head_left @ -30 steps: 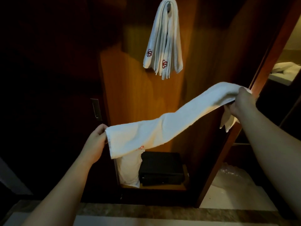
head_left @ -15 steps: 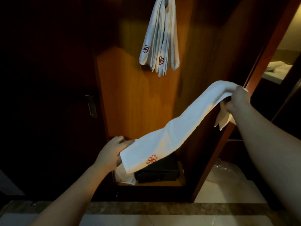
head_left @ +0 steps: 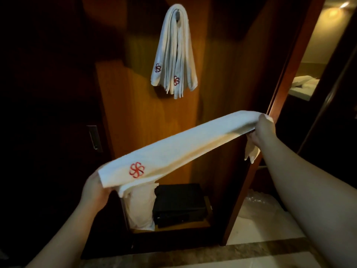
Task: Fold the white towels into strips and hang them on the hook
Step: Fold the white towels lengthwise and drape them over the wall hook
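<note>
Head view: white towel (head_left: 185, 149), long folded strip, red emblem (head_left: 136, 169).

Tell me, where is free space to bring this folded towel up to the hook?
Free: the bare wood panel between the hanging towels and the held towel. Crowded: the hook itself, already draped, and the low shelf holding a black box.

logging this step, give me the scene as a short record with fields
held towel: white strip with red logo, stretched between both hands
left hand: grips the lower logo end
right hand: grips the higher end
hook: on wood panel, mostly covered
hung towels: folded white bundle draped over hook
below: black box on low shelf
</note>
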